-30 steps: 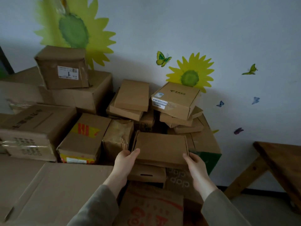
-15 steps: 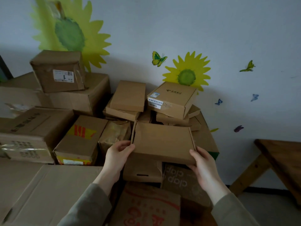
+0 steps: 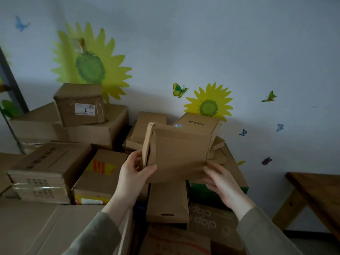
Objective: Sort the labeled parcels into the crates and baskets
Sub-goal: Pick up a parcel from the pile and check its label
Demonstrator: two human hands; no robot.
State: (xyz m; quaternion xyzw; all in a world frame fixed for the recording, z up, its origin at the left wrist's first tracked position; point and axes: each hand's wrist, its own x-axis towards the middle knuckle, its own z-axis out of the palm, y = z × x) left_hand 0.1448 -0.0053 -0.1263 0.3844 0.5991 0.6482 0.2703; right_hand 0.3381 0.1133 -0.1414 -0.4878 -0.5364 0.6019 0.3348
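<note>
The left grip [image 3: 135, 173] pinches the left edge of a flat brown parcel [image 3: 180, 153], tipped up over the box pile [image 3: 103, 172]. The right grip [image 3: 222, 183] is blurry at its lower corner; I cannot tell if it holds.

Single head-worn wide-angle cam, facing forward and slightly down at a stack of cartons [image 3: 55, 162] set against the painted wall [image 3: 239, 52]. Close range: both sleeves come in from the bottom edge. The left hand [image 3: 136, 173] grips the flat parcel [image 3: 180, 153] just below frame centre. The right hand [image 3: 222, 183] is motion-blurred at the parcel's lower right corner. The wall fills the top half. A wooden table [image 3: 316, 192] is clipped at the right edge and a dark post [image 3: 11, 92] at the left edge.
</note>
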